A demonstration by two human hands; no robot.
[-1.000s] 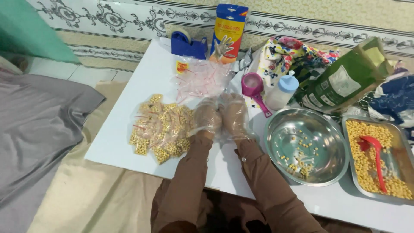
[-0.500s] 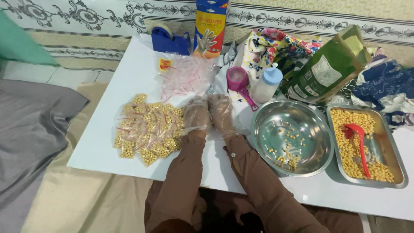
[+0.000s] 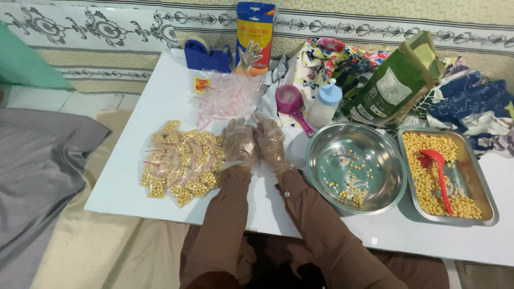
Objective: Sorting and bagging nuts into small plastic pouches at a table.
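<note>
- Two gloved hands, left hand (image 3: 239, 143) & right hand (image 3: 272, 140), curled together mid-counter (image 3: 134, 192); can't tell what they grip.
- Done: filled bean bags (image 3: 179, 163) piled just left.
- Left: empty zip bags (image 3: 227, 96), few beans in steel bowl (image 3: 355, 167), tray (image 3: 484, 192) w/ beans.

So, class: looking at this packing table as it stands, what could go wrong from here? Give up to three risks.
1. The pile of filled small bags lies near the table's left edge; a nudge from the left hand could push some off.
2. The steel bowl sits close to the front edge beside the right hand, so an elbow might tip it.
3. Loose plastic gloves on both hands may slip on the thin empty bags.
</note>
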